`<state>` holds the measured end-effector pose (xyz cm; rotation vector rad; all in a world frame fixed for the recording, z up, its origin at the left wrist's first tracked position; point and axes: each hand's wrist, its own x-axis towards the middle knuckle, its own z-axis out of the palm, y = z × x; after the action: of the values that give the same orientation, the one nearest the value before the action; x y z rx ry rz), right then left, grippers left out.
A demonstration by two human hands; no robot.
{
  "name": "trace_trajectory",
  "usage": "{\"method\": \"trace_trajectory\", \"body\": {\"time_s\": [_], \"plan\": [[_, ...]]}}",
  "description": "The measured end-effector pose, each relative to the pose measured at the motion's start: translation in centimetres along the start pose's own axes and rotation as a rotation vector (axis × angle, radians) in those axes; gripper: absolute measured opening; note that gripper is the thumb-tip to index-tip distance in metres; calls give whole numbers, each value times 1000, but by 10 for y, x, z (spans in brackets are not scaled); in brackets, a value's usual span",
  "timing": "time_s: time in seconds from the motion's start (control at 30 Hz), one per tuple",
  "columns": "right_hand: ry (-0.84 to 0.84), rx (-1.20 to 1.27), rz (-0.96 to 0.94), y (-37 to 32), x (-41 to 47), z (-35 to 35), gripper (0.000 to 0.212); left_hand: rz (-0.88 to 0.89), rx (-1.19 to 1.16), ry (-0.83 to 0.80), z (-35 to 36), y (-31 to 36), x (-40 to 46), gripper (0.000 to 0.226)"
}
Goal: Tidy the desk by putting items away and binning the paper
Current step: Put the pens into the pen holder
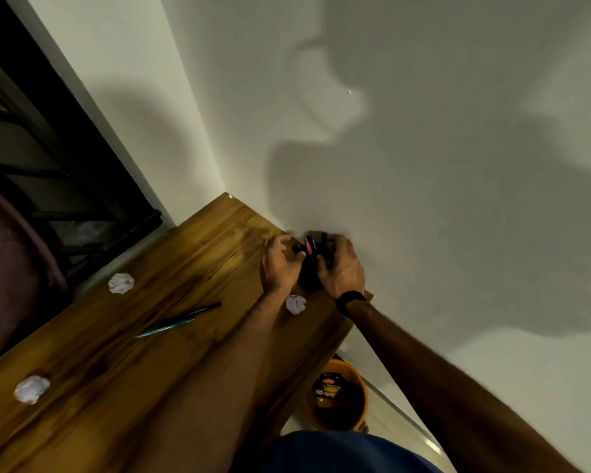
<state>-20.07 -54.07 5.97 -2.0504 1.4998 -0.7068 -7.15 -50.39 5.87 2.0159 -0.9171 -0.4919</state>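
A black pen holder [310, 278] stands at the far right of the wooden desk [123, 363], against the white wall, with pens [310, 245] sticking out of it. My right hand [340, 268] wraps around the holder's right side. My left hand [280, 264] is at its left side, fingers pinched on a dark pen or marker at the holder's mouth. Two pens [178, 320], one black and one teal, lie loose mid-desk. Three crumpled paper balls rest on the desk: one [121, 283] near the far edge, one [296, 304] under my left wrist, one [31, 389] at the near left.
An orange bin [335, 394] with wrappers inside stands on the floor beside the desk's right end. A dark window frame [48, 148] and a maroon shape [11, 268] lie to the left. The wall runs close behind the holder.
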Motion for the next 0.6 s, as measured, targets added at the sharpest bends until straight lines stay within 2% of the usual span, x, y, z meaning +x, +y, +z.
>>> {"method": "trace_trajectory", "body": {"time_s": [0.17, 0.3, 0.43, 0.6], "plan": [[-31, 48, -130, -17, -11, 16, 38, -28, -53, 69, -18, -20, -21, 26], [-113, 132, -264, -38, -27, 44, 23, -164, -27, 132, -43, -51, -39, 21], [-265, 148, -368, -58, -46, 81, 12, -283, 58, 143, -79, -104, -49, 23], [-599, 84, -364, -86, -64, 121, 32, -520, 45, 281, -130, -149, -71, 17]]}}
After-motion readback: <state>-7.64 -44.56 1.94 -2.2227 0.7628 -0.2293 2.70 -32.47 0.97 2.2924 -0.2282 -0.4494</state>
